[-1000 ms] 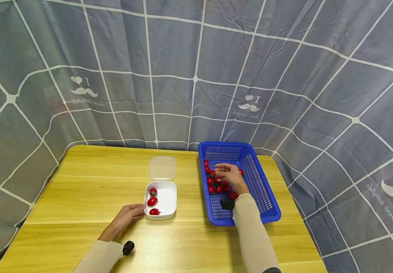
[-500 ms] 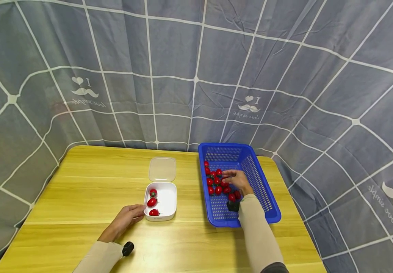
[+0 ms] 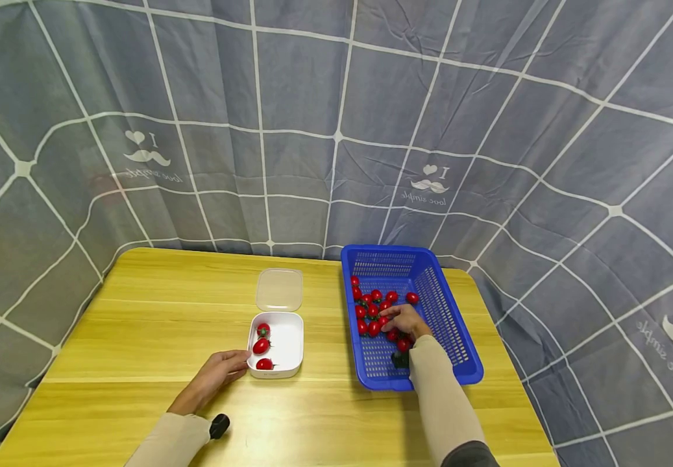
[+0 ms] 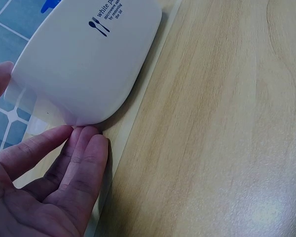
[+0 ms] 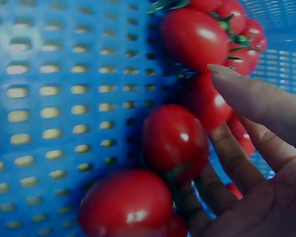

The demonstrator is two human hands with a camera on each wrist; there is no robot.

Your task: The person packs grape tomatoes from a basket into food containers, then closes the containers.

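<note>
My left hand (image 3: 216, 376) rests at the near left corner of a small white plastic box (image 3: 286, 344), its fingertips touching the outer wall. In the left wrist view several fingertips (image 4: 91, 138) lie against the box's rounded corner, and another fingertip is near its edge. Inside the box, three red cherry tomatoes (image 3: 261, 346) lie along the left side. My right hand (image 3: 406, 321) is down in the blue plastic basket (image 3: 444, 324) among several cherry tomatoes. In the right wrist view its thumb and fingers pinch one cherry tomato (image 5: 207, 103); the other tomatoes lie against it.
A translucent lid (image 3: 279, 289) lies flat just behind the white box. Box, lid and basket stand on a wooden table (image 3: 167, 311). Behind and beside the table hangs a grey checked curtain (image 3: 295, 162). Dark wrist devices (image 3: 219, 425) are on both arms.
My right hand has shifted right and then lower within the basket, bringing its thumb and fingers round a cherry tomato. The left hand and the white box stay in place.
</note>
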